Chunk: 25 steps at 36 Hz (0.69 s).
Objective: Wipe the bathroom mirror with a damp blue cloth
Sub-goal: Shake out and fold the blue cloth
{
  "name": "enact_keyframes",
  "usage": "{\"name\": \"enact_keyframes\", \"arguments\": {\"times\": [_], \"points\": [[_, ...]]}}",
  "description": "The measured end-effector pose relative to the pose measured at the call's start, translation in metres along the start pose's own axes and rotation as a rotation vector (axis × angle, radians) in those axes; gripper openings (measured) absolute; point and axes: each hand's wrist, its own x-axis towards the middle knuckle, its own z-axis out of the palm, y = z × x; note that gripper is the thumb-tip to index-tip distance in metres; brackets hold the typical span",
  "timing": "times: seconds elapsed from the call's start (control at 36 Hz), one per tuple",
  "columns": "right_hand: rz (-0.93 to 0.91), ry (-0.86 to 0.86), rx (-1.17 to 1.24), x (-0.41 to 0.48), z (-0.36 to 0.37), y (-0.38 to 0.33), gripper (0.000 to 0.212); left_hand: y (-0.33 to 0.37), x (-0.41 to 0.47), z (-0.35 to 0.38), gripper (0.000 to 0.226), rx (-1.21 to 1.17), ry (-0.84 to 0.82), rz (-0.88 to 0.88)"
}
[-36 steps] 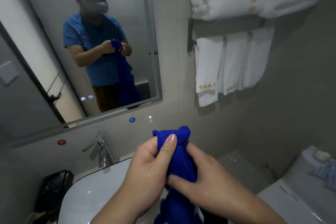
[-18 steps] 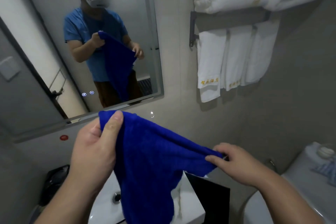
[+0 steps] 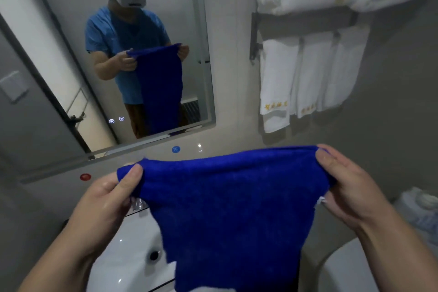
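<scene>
While the left hand [image 3: 106, 199] and right hand [image 3: 348, 187] each pinch a top corner, the damp blue terry cloth [image 3: 227, 208] hangs spread crosswise over the white sink [image 3: 132, 258], with the wall-mounted rectangular mirror [image 3: 71, 54] up-left, nearer the left hand.
</scene>
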Motion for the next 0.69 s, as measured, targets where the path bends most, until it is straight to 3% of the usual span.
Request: {"name": "enact_keyframes", "arguments": {"times": [0.06, 0.14, 0.19, 0.22, 0.25, 0.31, 0.36, 0.42, 0.47, 0.58, 0.69], "points": [[-0.081, 0.014, -0.146, -0.002, 0.014, -0.01, 0.021, -0.01, 0.003, -0.018, 0.039, -0.019, -0.172, -0.092], [-0.207, -0.039, -0.515, -0.006, 0.036, -0.022, 0.019, -0.011, 0.009, -0.028, 0.064, 0.484, -0.281, -0.278], [-0.214, -0.155, -0.624, -0.008, 0.055, -0.022, 0.013, -0.009, 0.011, -0.013, 0.059, 0.844, -0.291, -0.265], [-0.194, -0.222, -0.675, -0.009, 0.064, -0.018, 0.013, -0.009, 0.011, -0.001, 0.064, 0.886, -0.26, -0.204], [-0.168, -0.276, -0.749, -0.01, 0.075, -0.013, 0.014, -0.01, 0.009, 0.014, 0.074, 0.821, -0.254, -0.109], [-0.137, -0.37, -0.918, -0.011, 0.09, -0.002, 0.013, -0.016, 0.004, 0.047, 0.082, 0.449, -0.376, 0.024], [-0.12, -0.423, -0.989, -0.01, 0.097, 0.006, 0.012, -0.021, 0.001, 0.081, 0.067, 0.15, -0.499, 0.01], [-0.114, -0.38, -0.962, -0.007, 0.094, 0.008, 0.016, -0.018, 0.0, 0.105, 0.052, 0.062, -0.468, -0.018], [-0.152, -0.294, -0.94, -0.004, 0.086, 0.007, 0.022, -0.013, 0.004, 0.116, 0.047, 0.163, -0.437, -0.025], [-0.121, -0.293, -0.748, -0.005, 0.071, 0.01, 0.049, -0.002, 0.004, 0.128, 0.028, 0.593, -0.451, 0.028], [-0.149, -0.179, -0.719, -0.002, 0.053, 0.028, 0.054, -0.006, 0.004, 0.141, 0.026, 0.609, -0.355, 0.086]]}}
